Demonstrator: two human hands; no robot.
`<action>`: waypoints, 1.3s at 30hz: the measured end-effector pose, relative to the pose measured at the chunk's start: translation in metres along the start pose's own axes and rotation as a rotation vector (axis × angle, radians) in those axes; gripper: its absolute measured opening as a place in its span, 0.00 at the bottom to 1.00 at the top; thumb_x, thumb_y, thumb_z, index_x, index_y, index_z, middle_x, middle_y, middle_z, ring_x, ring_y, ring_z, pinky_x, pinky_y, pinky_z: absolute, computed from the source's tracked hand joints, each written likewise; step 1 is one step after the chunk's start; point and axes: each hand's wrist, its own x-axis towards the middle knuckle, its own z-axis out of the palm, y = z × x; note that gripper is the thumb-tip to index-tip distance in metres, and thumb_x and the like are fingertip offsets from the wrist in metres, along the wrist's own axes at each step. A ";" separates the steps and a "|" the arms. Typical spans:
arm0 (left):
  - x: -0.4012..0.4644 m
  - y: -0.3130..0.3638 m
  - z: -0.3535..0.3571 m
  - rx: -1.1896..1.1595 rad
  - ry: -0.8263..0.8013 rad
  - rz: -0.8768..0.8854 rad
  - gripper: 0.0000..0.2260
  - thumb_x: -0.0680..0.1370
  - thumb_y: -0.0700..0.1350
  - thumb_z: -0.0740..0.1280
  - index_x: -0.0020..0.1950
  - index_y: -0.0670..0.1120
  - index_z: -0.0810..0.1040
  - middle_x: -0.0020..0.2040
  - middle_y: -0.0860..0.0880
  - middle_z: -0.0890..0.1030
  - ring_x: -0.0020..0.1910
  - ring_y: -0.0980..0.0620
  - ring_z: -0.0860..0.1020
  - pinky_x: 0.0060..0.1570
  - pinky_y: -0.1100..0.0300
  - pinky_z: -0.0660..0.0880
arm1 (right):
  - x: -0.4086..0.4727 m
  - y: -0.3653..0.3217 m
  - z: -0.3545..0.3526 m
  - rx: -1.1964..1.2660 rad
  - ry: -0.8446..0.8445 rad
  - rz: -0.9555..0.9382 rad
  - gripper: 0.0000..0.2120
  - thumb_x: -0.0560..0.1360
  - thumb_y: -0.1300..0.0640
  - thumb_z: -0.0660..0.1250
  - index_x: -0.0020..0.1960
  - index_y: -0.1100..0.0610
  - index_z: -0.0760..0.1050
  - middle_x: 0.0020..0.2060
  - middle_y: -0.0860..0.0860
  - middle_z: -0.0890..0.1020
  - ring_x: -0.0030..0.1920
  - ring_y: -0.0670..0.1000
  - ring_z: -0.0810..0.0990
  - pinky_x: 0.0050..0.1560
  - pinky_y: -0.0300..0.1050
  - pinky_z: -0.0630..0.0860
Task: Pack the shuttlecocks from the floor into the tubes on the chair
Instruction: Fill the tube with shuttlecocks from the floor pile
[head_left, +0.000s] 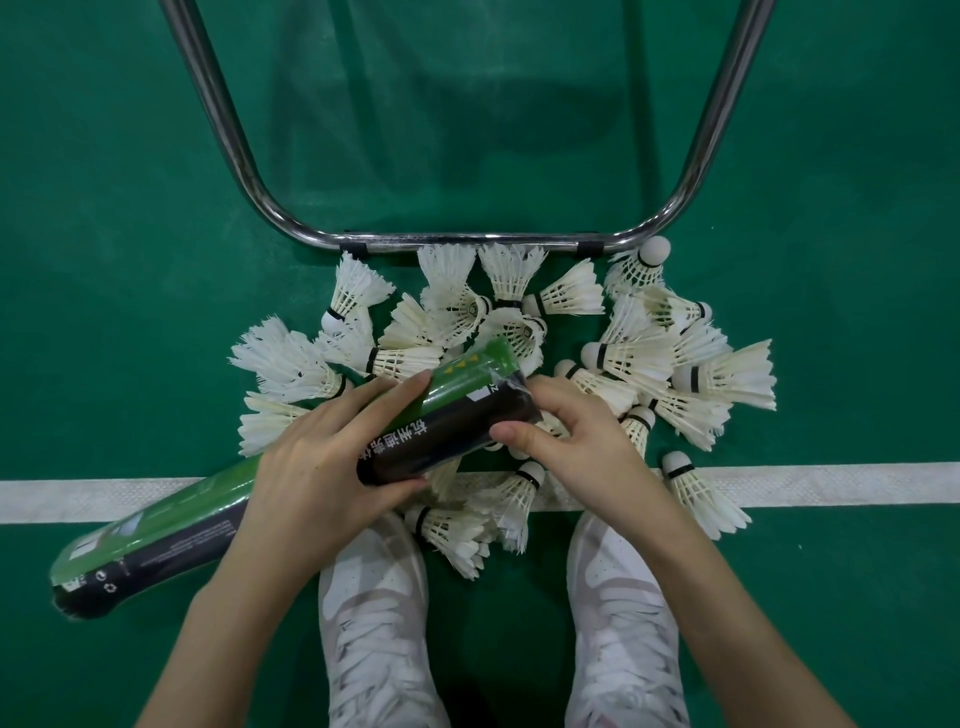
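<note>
Several white feather shuttlecocks (639, 358) lie heaped on the green floor below the chair's chrome frame (457, 241). My left hand (322, 457) grips a green and black tube (452, 410) around its middle, holding it tilted over the pile. My right hand (566, 436) holds the tube's upper right end, thumb against its black side and fingers curled over the rim. A second green and black tube (150, 545) lies under my left forearm, pointing to the lower left. Whether the held tube's end is capped is hidden by my fingers.
A white court line (831, 483) crosses the floor under the pile. My two white shoes (374, 613) stand just below it, with shuttlecocks between and in front of them. Green floor stretches to both sides.
</note>
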 end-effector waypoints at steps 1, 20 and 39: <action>0.000 -0.001 0.000 0.004 0.000 -0.001 0.41 0.59 0.53 0.80 0.70 0.56 0.68 0.60 0.51 0.78 0.53 0.47 0.78 0.44 0.52 0.77 | 0.000 0.000 -0.001 0.006 -0.007 0.005 0.03 0.70 0.57 0.71 0.43 0.50 0.79 0.43 0.46 0.79 0.51 0.45 0.74 0.53 0.31 0.67; -0.015 -0.035 -0.006 0.007 0.035 -0.131 0.42 0.59 0.46 0.81 0.69 0.57 0.68 0.61 0.52 0.77 0.55 0.45 0.77 0.44 0.49 0.75 | 0.018 0.039 -0.016 -0.281 0.214 -0.033 0.16 0.71 0.59 0.71 0.54 0.44 0.73 0.51 0.36 0.70 0.57 0.43 0.70 0.54 0.30 0.67; -0.013 -0.030 -0.001 -0.034 0.056 -0.079 0.40 0.60 0.48 0.80 0.69 0.56 0.69 0.61 0.52 0.76 0.57 0.52 0.73 0.44 0.50 0.75 | 0.020 0.035 -0.003 -0.249 0.077 0.063 0.19 0.74 0.50 0.67 0.63 0.48 0.70 0.57 0.47 0.78 0.59 0.45 0.75 0.60 0.49 0.74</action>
